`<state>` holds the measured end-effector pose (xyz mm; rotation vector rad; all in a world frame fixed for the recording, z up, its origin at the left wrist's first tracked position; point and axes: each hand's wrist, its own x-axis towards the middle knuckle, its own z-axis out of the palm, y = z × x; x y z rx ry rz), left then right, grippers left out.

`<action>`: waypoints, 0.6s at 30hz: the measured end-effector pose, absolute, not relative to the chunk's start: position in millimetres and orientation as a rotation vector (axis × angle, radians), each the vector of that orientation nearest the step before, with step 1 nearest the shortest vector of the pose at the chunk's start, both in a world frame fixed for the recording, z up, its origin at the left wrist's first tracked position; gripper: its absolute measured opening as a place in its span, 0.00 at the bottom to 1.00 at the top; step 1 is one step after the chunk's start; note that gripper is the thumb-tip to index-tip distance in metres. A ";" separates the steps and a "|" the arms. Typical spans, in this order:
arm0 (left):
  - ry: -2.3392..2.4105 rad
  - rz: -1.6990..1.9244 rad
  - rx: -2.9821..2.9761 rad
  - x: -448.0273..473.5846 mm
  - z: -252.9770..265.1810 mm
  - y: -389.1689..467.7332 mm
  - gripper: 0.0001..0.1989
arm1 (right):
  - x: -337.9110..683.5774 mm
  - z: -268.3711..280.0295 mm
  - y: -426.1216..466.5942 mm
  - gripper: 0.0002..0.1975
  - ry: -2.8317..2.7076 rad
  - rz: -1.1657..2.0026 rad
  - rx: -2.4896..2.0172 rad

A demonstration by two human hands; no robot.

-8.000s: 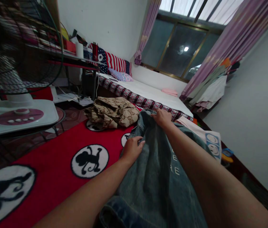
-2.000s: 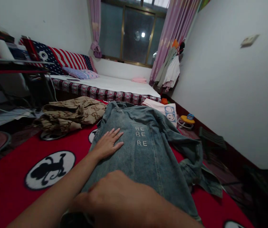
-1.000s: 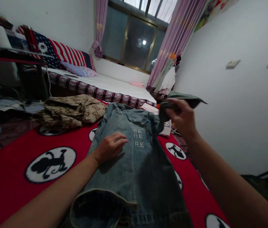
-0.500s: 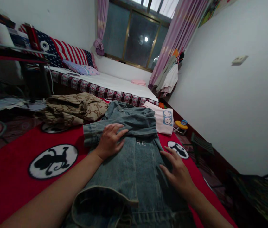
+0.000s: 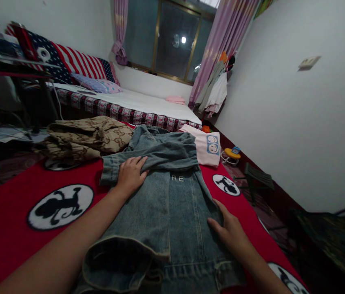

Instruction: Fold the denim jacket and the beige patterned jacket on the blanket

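A blue denim jacket (image 5: 181, 216) lies spread out in front of me, with pale letters on it and one sleeve (image 5: 172, 153) folded across its upper part. My left hand (image 5: 131, 175) rests on that sleeve near the cuff, palm down, fingers extended. At the jacket's right edge is my right hand (image 5: 229, 224), thumb over the cloth and apart from the forefinger; its other fingers are mostly hidden. Close to me, a rolled opening (image 5: 117, 261) of the denim gapes at the lower left.
Beneath is a red blanket (image 5: 4, 220) with round monkey patches. A brown patterned garment (image 5: 99, 136) lies at the far left, a folded pink garment (image 5: 206, 145) at the far right. Beyond stands a bed (image 5: 148, 106). A folding stool (image 5: 256, 177) is right, a desk (image 5: 13, 67) left.
My right hand has come down onto the jacket's right edge, from slightly above it. My left hand stays on the sleeve, its fingers lying flatter. The view has shifted slightly.
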<state>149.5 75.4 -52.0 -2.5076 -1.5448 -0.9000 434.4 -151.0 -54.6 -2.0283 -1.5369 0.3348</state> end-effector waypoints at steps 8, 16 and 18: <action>-1.190 -1.536 -2.677 146.9 -46.5 75.9 0.13 | 405.0 -29.6 -137.0 0.21 -1.869 -0.295 -1.947; -1.140 -1.740 -2.526 140.1 -39.5 67.0 0.12 | 314.8 9.9 -47.7 0.19 -2.147 0.142 -1.573; -1.112 -1.775 -2.487 138.2 -39.6 66.3 0.12 | 300.8 4.6 -18.9 0.25 -2.111 0.099 -1.575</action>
